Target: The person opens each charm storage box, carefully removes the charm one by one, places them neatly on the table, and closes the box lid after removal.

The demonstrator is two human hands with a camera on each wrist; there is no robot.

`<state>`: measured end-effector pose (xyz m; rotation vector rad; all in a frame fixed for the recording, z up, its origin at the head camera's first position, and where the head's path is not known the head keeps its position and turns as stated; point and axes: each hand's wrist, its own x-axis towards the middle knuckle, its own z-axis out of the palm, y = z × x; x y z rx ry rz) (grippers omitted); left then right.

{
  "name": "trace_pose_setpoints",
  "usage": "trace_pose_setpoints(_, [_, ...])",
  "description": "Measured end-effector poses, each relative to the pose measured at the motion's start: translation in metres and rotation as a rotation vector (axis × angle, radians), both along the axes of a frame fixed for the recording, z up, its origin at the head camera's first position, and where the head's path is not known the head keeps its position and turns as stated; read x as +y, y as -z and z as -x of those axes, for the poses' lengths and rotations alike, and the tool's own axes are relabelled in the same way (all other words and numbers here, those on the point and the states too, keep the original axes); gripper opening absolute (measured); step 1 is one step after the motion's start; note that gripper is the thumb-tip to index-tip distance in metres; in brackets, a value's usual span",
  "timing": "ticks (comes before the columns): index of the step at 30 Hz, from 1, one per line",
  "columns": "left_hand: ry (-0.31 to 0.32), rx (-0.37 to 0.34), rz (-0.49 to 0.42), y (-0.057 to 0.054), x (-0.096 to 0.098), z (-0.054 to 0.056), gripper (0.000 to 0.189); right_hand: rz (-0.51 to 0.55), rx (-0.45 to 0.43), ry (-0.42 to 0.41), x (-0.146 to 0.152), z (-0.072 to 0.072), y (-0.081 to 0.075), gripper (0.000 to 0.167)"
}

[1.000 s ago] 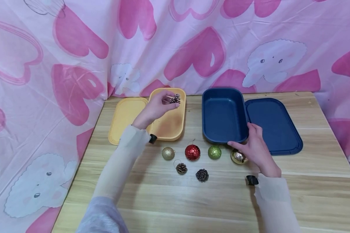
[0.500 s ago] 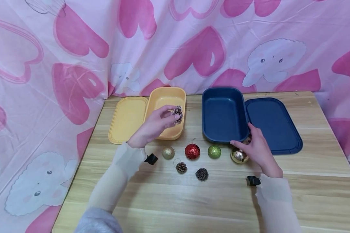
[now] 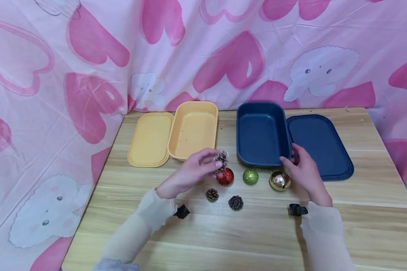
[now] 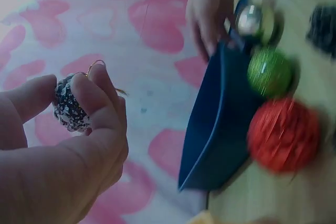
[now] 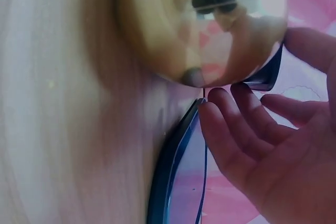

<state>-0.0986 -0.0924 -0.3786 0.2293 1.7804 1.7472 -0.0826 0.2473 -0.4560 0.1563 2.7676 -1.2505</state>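
Observation:
My left hand (image 3: 188, 175) pinches a white-tipped pine cone (image 3: 222, 160) between thumb and fingers, above the red ball ornament (image 3: 225, 178). A gold string loop (image 4: 94, 66) sticks up from this cone in the left wrist view. My right hand (image 3: 306, 171) rests at the near right corner of the dark blue box (image 3: 261, 160), thumb by the rim and fingers loosely bent beside the wall. Close to those fingers sits a shiny gold ball (image 3: 280, 181). A green glitter ball (image 3: 250, 176) lies before the box. The glittery gold ball is hidden behind my left hand.
Two brown pine cones, a left one (image 3: 211, 194) and a right one (image 3: 236, 203), lie in front of the balls. A yellow box (image 3: 193, 145) stands at the back beside its yellow lid (image 3: 150, 139). The blue lid (image 3: 320, 145) lies right of the blue box.
My left hand has carried the white-tipped pine cone from over the yellow box toward the front and right, over the red ball. My right thumb has shifted right along the blue box's rim.

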Motion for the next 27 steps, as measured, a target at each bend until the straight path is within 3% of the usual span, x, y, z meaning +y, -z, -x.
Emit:
trace_pose_setpoints(3, [0.039, -0.017, -0.033, 0.003, 0.005, -0.007, 0.045, -0.008, -0.024, -0.001, 0.003, 0.001, 0.0, 0.073])
trace_pose_setpoints(10, [-0.007, -0.02, -0.069, 0.004, 0.003, -0.015, 0.051, -0.004, -0.087, -0.014, 0.008, 0.001, 0.001, 0.073])
trace_pose_setpoints(17, [0.0, -0.056, -0.129, 0.005, 0.003, -0.027, 0.052, 0.059, -0.137, -0.002, 0.012, 0.004, 0.003, 0.075])
trace_pose_setpoints(23, [-0.056, 0.001, -0.152, 0.002, 0.006, -0.036, 0.051, 0.078, -0.145, 0.0, 0.014, 0.006, 0.005, 0.074])
trace_pose_setpoints(27, [-0.077, 0.051, -0.106, 0.007, 0.011, -0.044, 0.046, 0.086, -0.163, -0.003, 0.015, 0.005, 0.005, 0.075])
